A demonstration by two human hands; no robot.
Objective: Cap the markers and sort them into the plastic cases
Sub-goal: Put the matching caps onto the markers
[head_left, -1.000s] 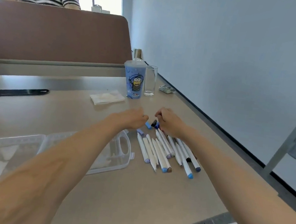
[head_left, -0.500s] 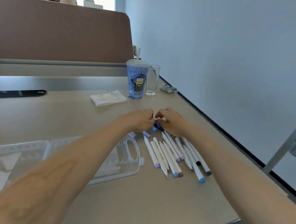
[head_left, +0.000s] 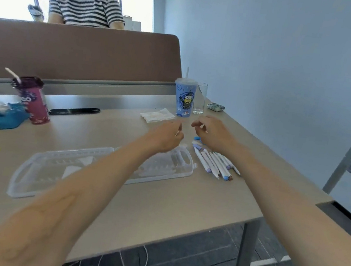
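Several white markers (head_left: 213, 162) with blue and purple caps lie side by side on the table, right of the clear plastic case (head_left: 58, 168), which lies open and flat. A loose blue cap (head_left: 197, 138) sits just beyond them. My left hand (head_left: 166, 137) hovers over the case's right end and pinches a thin white marker (head_left: 178, 131) at its fingertips. My right hand (head_left: 213, 133) is raised above the far ends of the markers. Its fingers are curled round a small pale piece (head_left: 202, 126) that looks like a cap.
A blue cartoon cup (head_left: 185, 99) with a straw, a glass (head_left: 200, 101) and a napkin (head_left: 158, 115) stand just beyond my hands. A purple cup (head_left: 35, 103), a blue object (head_left: 8, 117) and a black case (head_left: 74, 111) are at the left. The table's edge runs close on the right. A person sits behind the divider.
My hands were joined over the markers' far ends; now they have lifted and drawn apart. The view has tilted up and swung left, showing more of the table.
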